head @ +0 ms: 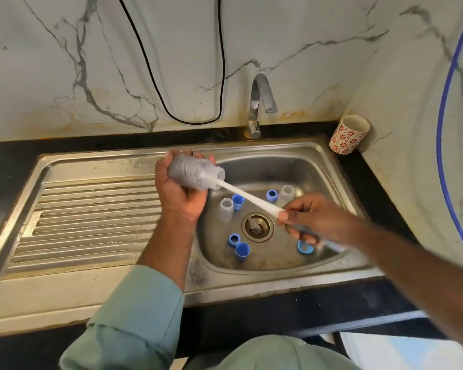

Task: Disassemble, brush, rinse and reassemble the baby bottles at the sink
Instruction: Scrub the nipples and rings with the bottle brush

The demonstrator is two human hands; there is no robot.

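My left hand (181, 188) grips a clear baby bottle (195, 173) on its side above the sink's left rim, mouth pointing right. A white bottle brush (247, 197) is pushed into the bottle, its head filling the inside. My right hand (309, 218) pinches the brush's handle over the drain. Two more clear bottles stand in the steel sink (329, 166), one left (226, 209) and one at the back (286, 194). Several blue caps and rings (238, 201) lie around the drain (257, 227); one ring (304, 247) sits partly under my right hand.
A steel tap (261, 102) stands behind the basin with no water running. The ribbed drainboard (91, 222) spreads to the left. A red-patterned cup (349, 134) sits in the back right corner on the black counter. A black cable hangs on the marble wall.
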